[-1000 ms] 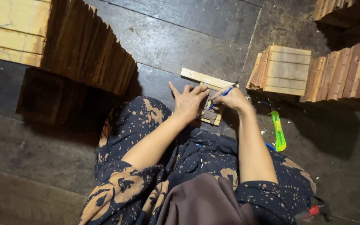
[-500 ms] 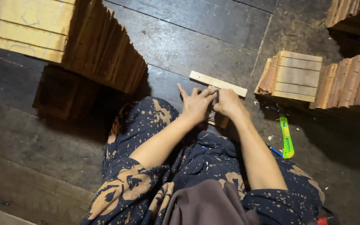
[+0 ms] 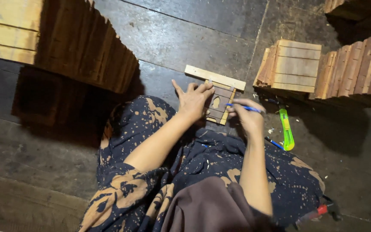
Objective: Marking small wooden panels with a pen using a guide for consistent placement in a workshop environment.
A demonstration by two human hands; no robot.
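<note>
the left hand (image 3: 193, 99) lies flat, fingers spread, pressing a small slatted wooden panel (image 3: 219, 103) against the knee. the right hand (image 3: 246, 115) is closed around a blue pen (image 3: 244, 108), its tip at the panel's edge. a pale wood strip (image 3: 214, 77) lies just beyond; a green utility knife (image 3: 286, 129) and stacked slat panels (image 3: 295, 66) sit to the right

- Two bare hands: left hand (image 3: 193, 99), right hand (image 3: 246, 115)
- One blue pen (image 3: 244, 108)
- One small slatted wooden panel (image 3: 218, 103)
- One loose wooden strip (image 3: 215, 77)
- One green utility knife (image 3: 286, 129)
- Three stacks of wooden panels: (image 3: 67, 43), (image 3: 291, 66), (image 3: 357, 68)
</note>
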